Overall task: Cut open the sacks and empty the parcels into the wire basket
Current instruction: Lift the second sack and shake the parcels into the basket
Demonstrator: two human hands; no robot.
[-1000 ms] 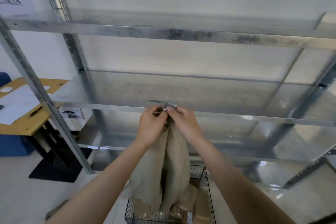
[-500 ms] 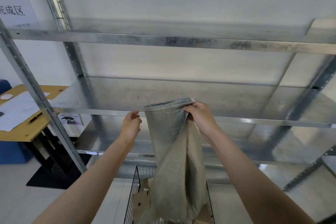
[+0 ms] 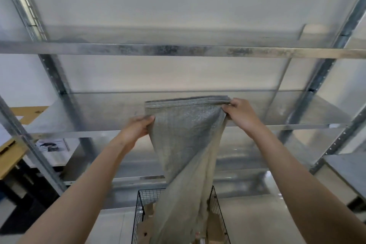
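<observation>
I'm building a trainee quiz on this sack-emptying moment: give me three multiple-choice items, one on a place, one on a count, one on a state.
1. The sack hangs over: A a basket; B a sink; C a chair.
2. Hands gripping the sack: A none; B one; C two.
3. The basket is: A empty; B holding parcels; C overturned.

Answers:
1 A, its lower part falls between the wire walls.
2 C, the left hand and right hand each grip its top edge.
3 B, brown parcels show inside the wires.
</observation>
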